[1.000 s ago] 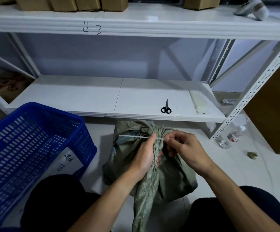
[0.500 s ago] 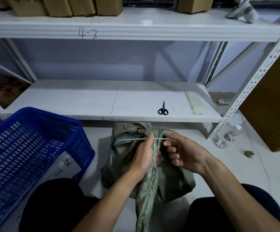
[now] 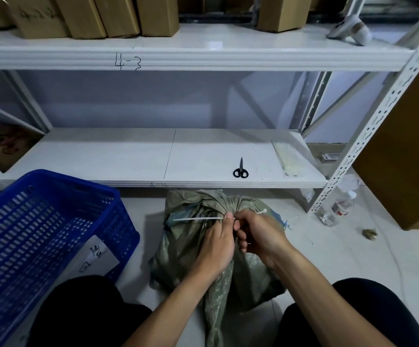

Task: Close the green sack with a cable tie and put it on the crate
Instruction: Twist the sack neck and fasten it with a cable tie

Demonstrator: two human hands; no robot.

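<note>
The green sack (image 3: 188, 236) lies on the floor between my knees, its mouth gathered into a twisted neck that trails toward me. My left hand (image 3: 216, 246) grips that neck. A white cable tie (image 3: 196, 219) lies across the neck, its tail sticking out to the left and its head end (image 3: 262, 211) poking out on the right. My right hand (image 3: 258, 234) has its fingers curled at the neck and holds the tie's right part. The blue crate (image 3: 53, 221) stands on the floor to the left.
A white metal shelf (image 3: 128, 159) runs just behind the sack, with black scissors (image 3: 240, 170) and a bag of cable ties (image 3: 287, 159) on it. Cardboard boxes (image 3: 118, 13) sit on the upper shelf. Plastic bottles (image 3: 336, 209) stand by the shelf post at right.
My right hand has moved in close to the left hand at the sack's neck, and the tie's head end now sticks out above it.
</note>
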